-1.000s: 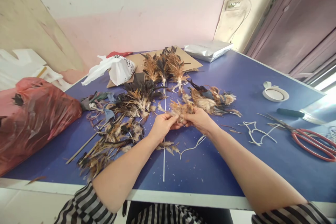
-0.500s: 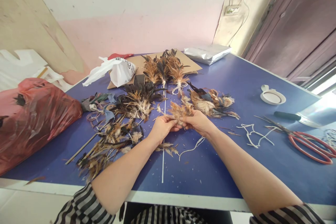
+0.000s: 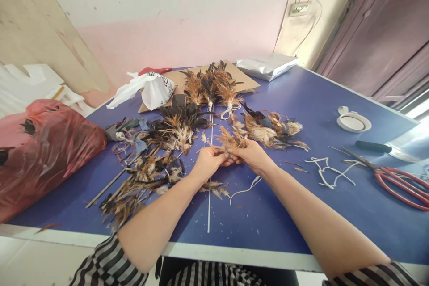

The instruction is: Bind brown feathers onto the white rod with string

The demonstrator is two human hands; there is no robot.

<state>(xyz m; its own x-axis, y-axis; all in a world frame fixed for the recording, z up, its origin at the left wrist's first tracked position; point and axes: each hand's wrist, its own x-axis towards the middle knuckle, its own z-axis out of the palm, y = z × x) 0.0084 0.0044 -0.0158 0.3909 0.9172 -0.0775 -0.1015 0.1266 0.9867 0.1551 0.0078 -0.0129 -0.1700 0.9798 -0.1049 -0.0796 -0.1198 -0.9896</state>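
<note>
A small bunch of light brown feathers point(image 3: 231, 137) is pinched in my right hand point(image 3: 250, 154), with its tips pointing away from me. My left hand point(image 3: 209, 161) meets it at the lower end of the bunch, fingers closed on the base. Fingertips of both hands touch, hiding the quill ends. Loose feathers point(image 3: 216, 189) lie just below my hands, beside a short white string point(image 3: 244, 190). A brown and cream feather pile point(image 3: 268, 132) rests beyond my right hand. Left of my left hand spreads a larger heap of dark and brown feathers point(image 3: 144, 174).
Tied feather bundles point(image 3: 211, 85) lie on cardboard point(image 3: 250, 82) at the back. A red plastic bag point(image 3: 50, 152) fills the left side. To the right are red-handled scissors point(image 3: 398, 183), a dark-handled knife point(image 3: 373, 146), a tape roll point(image 3: 353, 121) and tangled white string point(image 3: 330, 172).
The fingers have shifted slightly, and my hands have drawn closer together around the base of the feather bunch. The view has moved a little.
</note>
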